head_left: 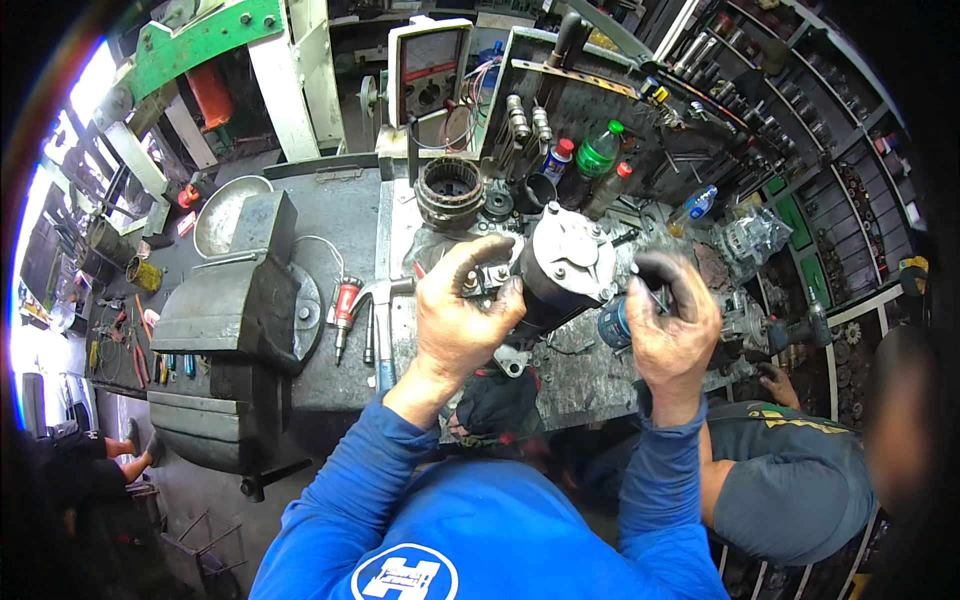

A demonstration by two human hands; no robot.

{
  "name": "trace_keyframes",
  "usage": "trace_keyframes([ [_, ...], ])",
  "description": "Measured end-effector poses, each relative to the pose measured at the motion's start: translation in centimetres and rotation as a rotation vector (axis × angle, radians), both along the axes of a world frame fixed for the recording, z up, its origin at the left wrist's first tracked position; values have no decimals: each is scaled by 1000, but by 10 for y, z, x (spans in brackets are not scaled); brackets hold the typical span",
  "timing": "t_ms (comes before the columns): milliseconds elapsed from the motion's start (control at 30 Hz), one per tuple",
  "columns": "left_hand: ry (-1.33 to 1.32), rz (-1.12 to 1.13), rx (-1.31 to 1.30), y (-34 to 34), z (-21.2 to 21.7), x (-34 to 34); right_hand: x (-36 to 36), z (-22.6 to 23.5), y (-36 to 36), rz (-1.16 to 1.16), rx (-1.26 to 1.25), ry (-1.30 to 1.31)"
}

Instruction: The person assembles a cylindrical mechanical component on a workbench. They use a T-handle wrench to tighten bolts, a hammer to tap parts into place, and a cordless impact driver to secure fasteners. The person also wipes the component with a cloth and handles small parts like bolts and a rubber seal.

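A starter motor (pixel 548 287) with a black cylindrical body and a silver end cap stands on the bench between my hands. My left hand (pixel 455 310) is held up at its left side, thumb and forefinger curved and apart, with nothing seen between them. To the right of the motor hovers my right hand (pixel 678 325), its fingers bent and the thumb apart from the forefinger; I make out nothing held in it. A blue can (pixel 614 324) stands beside the right thumb. Behind my left fingers, a metal part with studs (pixel 490 275) is partly hidden.
At left are a large bench vise (pixel 215 310), a hammer (pixel 380 292) and a red-handled screwdriver (pixel 346 303). A wound stator (pixel 450 190), a green bottle (pixel 600 150) and sockets line the back. Another person (pixel 795 485) crouches close by on the right, near shelves of parts.
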State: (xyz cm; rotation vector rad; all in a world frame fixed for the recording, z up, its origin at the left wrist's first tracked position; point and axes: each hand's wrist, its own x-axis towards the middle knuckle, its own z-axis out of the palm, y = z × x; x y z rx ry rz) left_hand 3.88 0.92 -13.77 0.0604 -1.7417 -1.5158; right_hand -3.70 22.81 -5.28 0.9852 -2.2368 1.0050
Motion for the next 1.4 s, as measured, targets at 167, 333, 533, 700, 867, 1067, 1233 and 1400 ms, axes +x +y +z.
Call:
trace_keyframes([
  [167, 87, 141, -86, 4, 1, -4, 1, 62, -74, 411, 459, 205],
  [333, 87, 202, -84, 8, -4, -5, -9, 70, -95, 466, 665, 91],
  [533, 90, 199, -58, 7, -13, -7, -22, 64, -98, 587, 717, 124],
  [700, 101, 207, -81, 8, -14, -8, -29, 62, -103, 652, 669, 57],
  [867, 91, 186, -39, 9, -13, -6, -23, 61, -101, 629, 638, 31],
  [1067, 84, 241, -108, 9, -16, -7, -11, 61, -108, 526, 702, 76],
  [1233, 102, 266, -147, 7, -19, -9, -10, 56, -110, 475, 716, 144],
  [1400, 85, 200, -84, 8, -19, -8, -14, 56, -100, 591, 583, 73],
])
